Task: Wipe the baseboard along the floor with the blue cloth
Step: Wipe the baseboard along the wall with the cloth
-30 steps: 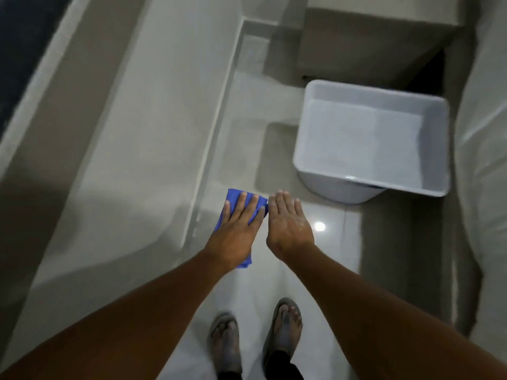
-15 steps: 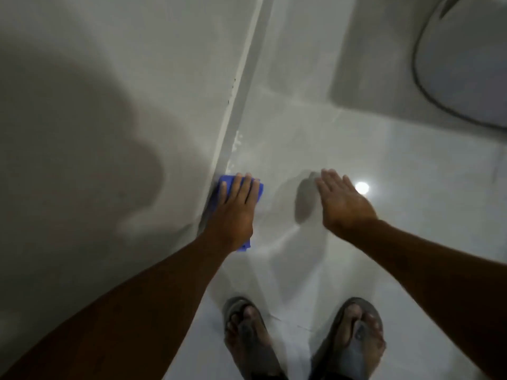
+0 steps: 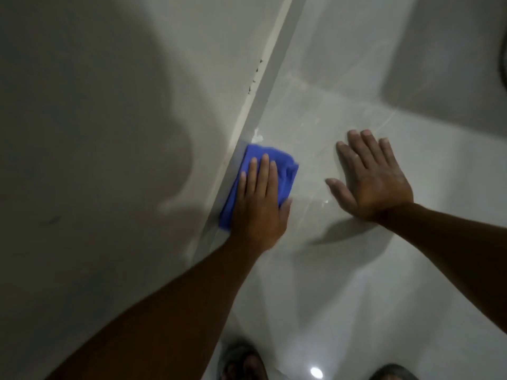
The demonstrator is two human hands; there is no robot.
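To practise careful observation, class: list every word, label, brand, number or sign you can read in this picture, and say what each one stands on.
None: no text can be read anywhere in this view.
The folded blue cloth under the left hand shows no label or brand.
The grey baseboard strip and the glossy pale floor tiles are plain.
The small dark specks along the baseboard's top edge are marks, not letters.

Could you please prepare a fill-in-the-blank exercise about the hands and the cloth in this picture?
1. The cloth under the left hand is ____ in colour.
2. The right hand holds ____.
3. The baseboard runs along the cloth's ____ side.
Missing words: blue; nothing; left.
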